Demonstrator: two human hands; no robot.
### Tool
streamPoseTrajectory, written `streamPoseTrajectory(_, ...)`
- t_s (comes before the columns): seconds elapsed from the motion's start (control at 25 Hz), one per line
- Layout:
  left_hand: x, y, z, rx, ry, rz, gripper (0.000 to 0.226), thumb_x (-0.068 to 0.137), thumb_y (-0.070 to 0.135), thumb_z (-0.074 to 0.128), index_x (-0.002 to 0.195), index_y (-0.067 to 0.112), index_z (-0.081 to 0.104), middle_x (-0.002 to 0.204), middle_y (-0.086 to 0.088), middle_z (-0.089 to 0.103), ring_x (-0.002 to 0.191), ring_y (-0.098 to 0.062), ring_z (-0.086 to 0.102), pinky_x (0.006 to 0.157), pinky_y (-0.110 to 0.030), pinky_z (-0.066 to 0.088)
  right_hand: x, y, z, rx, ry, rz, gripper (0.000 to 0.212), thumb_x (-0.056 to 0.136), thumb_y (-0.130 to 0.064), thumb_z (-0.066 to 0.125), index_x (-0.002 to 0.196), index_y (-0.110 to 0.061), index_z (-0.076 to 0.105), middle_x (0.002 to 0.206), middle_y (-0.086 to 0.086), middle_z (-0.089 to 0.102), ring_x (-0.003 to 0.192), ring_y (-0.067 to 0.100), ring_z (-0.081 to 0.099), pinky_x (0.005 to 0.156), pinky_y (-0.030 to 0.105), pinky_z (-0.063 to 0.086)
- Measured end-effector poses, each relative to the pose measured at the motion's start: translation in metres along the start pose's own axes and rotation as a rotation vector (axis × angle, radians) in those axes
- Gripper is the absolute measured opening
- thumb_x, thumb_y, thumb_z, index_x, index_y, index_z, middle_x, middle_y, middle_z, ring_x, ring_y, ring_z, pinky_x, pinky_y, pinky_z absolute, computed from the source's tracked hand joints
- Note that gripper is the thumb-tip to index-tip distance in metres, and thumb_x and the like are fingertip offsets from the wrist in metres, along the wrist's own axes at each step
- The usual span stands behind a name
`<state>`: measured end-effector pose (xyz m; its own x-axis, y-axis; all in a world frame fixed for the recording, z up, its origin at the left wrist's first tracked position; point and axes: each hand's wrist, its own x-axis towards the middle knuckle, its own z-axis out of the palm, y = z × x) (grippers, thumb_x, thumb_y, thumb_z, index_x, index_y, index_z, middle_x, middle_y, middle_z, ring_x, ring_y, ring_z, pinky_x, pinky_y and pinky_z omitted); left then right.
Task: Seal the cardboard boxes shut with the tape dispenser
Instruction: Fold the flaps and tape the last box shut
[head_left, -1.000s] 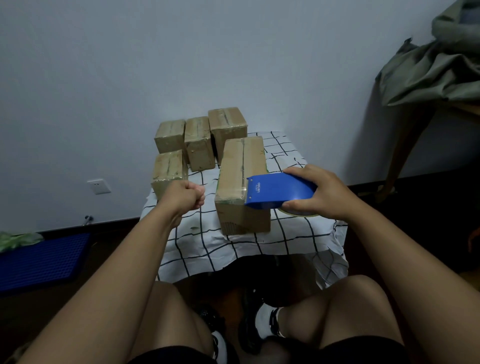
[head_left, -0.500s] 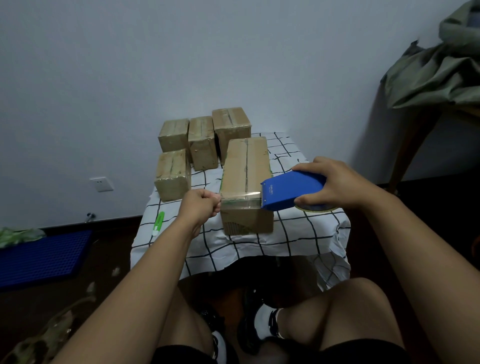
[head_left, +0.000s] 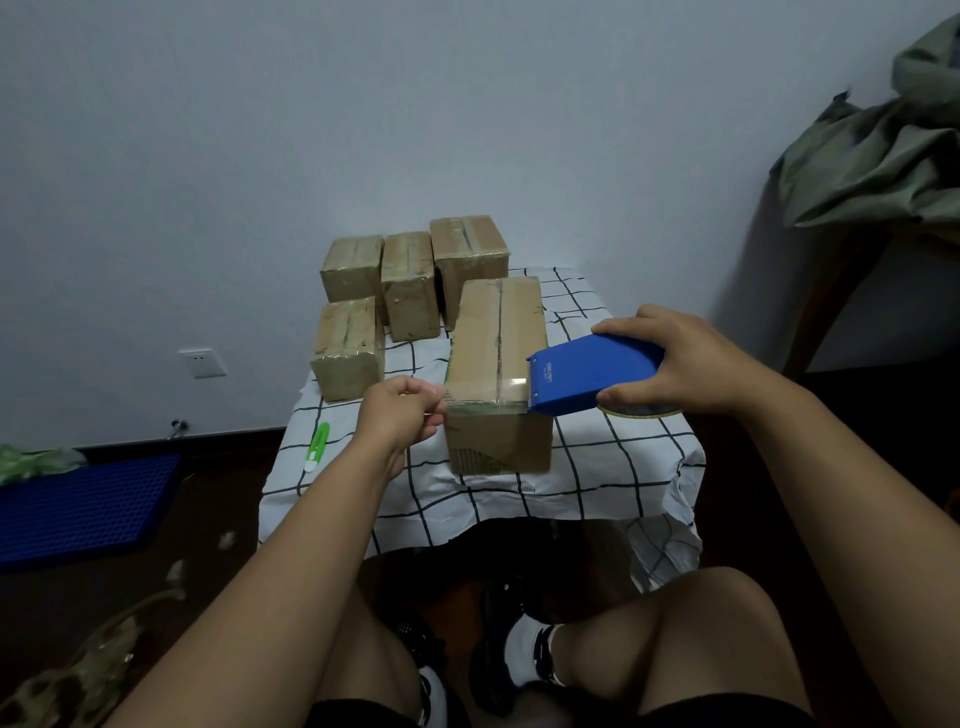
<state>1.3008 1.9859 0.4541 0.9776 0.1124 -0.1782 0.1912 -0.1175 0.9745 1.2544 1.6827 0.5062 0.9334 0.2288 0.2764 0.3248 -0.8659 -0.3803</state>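
Observation:
A long cardboard box (head_left: 496, 343) lies lengthwise on the small table with its checked cloth (head_left: 613, 457). My right hand (head_left: 685, 358) grips the blue tape dispenser (head_left: 592, 371) at the box's right top edge. A strip of clear tape (head_left: 483, 397) runs from the dispenser across the near end of the box top. My left hand (head_left: 402, 413) pinches the free end of that strip at the box's left edge. Several smaller taped boxes (head_left: 410, 283) stand behind and to the left.
A green and white cutter (head_left: 318, 446) lies on the cloth's left edge. A blue mat (head_left: 83, 506) and tape scraps lie on the floor at left. A green cloth (head_left: 883, 161) drapes a wooden stand at right. My knees are below the table.
My right hand has drawn the dispenser to the right, off the box top, and a strip of tape has come out across the box. My left hand has closed on the tape's end.

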Motion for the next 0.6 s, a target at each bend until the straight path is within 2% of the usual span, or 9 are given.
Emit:
streamPoseTrajectory(0.24, 0.003, 0.006, 0.001, 0.034, 0.064, 0.066, 0.008, 0.093, 0.017, 0.063, 0.087, 0.013, 0.064, 0.094, -0.001, 0.070, 0.078, -0.015, 0.057, 0.071, -0.030, 0.046, -0.001, -0.007, -0.007, 0.015, 0.038, -0.011, 0.068, 0.074, -0.049, 0.080, 0.135, -0.034, 0.056, 0.098, -0.016, 0.048, 0.093, 0.010, 0.049, 0.076, 0.018, 0.039)
streamPoseTrajectory(0.36, 0.004, 0.008, 0.002, 0.033, 0.073, 0.079, 0.011, 0.092, 0.018, 0.066, 0.084, 0.011, 0.063, 0.085, 0.003, 0.065, 0.074, -0.010, 0.054, 0.078, -0.028, 0.044, -0.001, -0.008, -0.011, 0.009, 0.038, -0.016, 0.066, 0.074, -0.049, 0.079, 0.134, -0.035, 0.057, 0.098, -0.016, 0.049, 0.092, 0.009, 0.049, 0.075, 0.018, 0.039)
streamPoseTrajectory(0.52, 0.010, -0.003, 0.003, 0.089, 0.061, 0.064, 0.019, 0.090, 0.017, 0.069, 0.075, 0.008, 0.062, 0.076, -0.009, 0.059, 0.064, -0.018, 0.047, 0.068, -0.031, 0.048, 0.000, -0.006, -0.009, -0.015, 0.007, -0.004, 0.068, 0.074, -0.050, 0.079, 0.136, -0.034, 0.055, 0.097, -0.018, 0.047, 0.090, 0.008, 0.048, 0.074, 0.019, 0.038)
streamPoseTrajectory(0.6, 0.015, -0.007, 0.004, 0.111, 0.074, 0.041, 0.021, 0.088, 0.020, 0.072, 0.074, 0.008, 0.063, 0.071, -0.009, 0.060, 0.063, -0.019, 0.049, 0.076, -0.037, 0.054, 0.001, -0.006, -0.006, -0.018, -0.006, 0.003, 0.069, 0.074, -0.051, 0.079, 0.137, -0.034, 0.054, 0.097, -0.018, 0.046, 0.089, 0.005, 0.048, 0.073, 0.017, 0.037)
